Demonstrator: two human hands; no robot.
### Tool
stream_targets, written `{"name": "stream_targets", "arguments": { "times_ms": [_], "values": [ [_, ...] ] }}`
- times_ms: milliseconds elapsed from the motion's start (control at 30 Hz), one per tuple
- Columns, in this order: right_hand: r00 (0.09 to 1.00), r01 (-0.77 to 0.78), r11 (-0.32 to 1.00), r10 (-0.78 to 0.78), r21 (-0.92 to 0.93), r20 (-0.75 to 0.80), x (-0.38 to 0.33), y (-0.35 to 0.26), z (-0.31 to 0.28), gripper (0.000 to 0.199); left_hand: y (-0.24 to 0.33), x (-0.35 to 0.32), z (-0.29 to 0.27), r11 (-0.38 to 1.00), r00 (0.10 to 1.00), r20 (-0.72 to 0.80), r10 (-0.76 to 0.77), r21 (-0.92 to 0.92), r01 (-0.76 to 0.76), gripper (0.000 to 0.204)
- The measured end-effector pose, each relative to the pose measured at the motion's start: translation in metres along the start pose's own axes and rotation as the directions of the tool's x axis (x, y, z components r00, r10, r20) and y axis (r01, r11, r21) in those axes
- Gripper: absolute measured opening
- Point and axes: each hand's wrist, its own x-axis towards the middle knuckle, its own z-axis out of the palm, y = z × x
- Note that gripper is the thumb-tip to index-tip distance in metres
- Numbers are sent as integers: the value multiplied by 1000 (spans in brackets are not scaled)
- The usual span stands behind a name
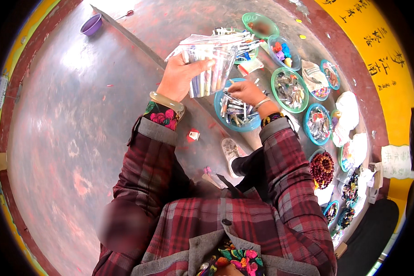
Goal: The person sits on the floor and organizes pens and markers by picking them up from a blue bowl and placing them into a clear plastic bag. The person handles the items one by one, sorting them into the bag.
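My left hand (181, 76) grips a clear plastic zip bag (211, 69) by its left side, thumb across the front. Slim pen-like sticks in white, purple and yellow stand inside it. Lower and to the right, my right hand (249, 93) hovers over a blue basin (219, 112) that holds many loose pen-like sticks. Its fingers are drawn together near the bag's lower right edge; whatever they pinch is too small to make out. Behind the bag, a green basin (254, 57) heaped with similar sticks is partly hidden.
Several basins line the right side, including a green one (273, 78) of small dark items and one with red-brown beads (322, 169). White bags (347, 115) stand by the wall. My shoe (230, 154) is below the blue basin. A purple basin (92, 25) sits far left.
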Motion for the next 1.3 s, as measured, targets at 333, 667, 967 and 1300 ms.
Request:
{"name": "stream_targets", "arguments": {
  "times_ms": [333,667,967,1300],
  "values": [
    [952,273,536,-29,-798,306,-7,8,77,12,2,0,2,997,1000,-21,-3,-82,2,20],
    [980,200,719,-139,-666,144,-8,22,71,10,3,-2,-3,966,997,8,-82,-246,81,22],
    [845,49,659,374,751,-383,-1,-29,-22,15,-3,0,-2,974,993,-52,-103,-207,90,19],
    [808,467,193,304,863,-505,-13,-72,-59,18,-19,4,2,966,977,-143,-158,-229,122,27]
  ]
}}
